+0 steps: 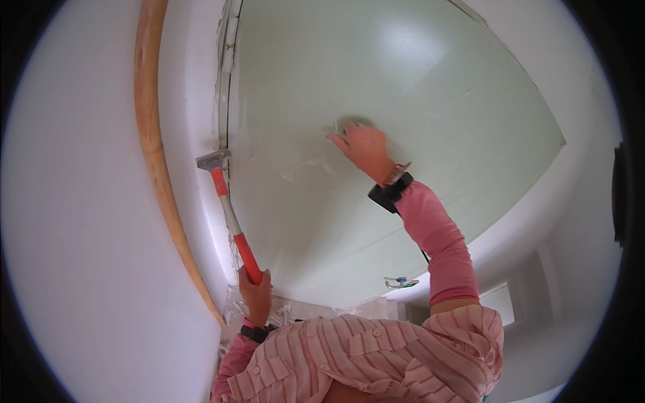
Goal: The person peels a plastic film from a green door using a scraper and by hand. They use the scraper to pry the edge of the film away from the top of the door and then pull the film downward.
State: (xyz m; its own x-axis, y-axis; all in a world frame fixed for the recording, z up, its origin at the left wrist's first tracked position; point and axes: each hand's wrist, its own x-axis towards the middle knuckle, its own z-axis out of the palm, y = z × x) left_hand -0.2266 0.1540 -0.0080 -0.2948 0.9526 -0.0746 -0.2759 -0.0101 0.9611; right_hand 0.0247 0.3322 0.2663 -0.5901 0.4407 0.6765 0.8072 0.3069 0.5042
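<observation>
My left hand (256,297) grips the lower red sleeve of a long-handled scraper (231,214). The scraper's wide metal head (213,159) lies over the gap along the left edge of a pale green door panel (312,221). My right hand (367,148) is up against or just off the middle of the panel, thumb apart from the half-curled fingers. I see nothing held in it, though the fingertips are partly hidden. A thin whitish mark or strip (336,125) shows beside those fingers.
A bamboo pole (151,126) leans along the white wall (85,201) at left. Rough plaster lines the door frame (221,95). Low on the panel sits a metal lever handle (400,283). White scraps (284,311) litter the floor by my body.
</observation>
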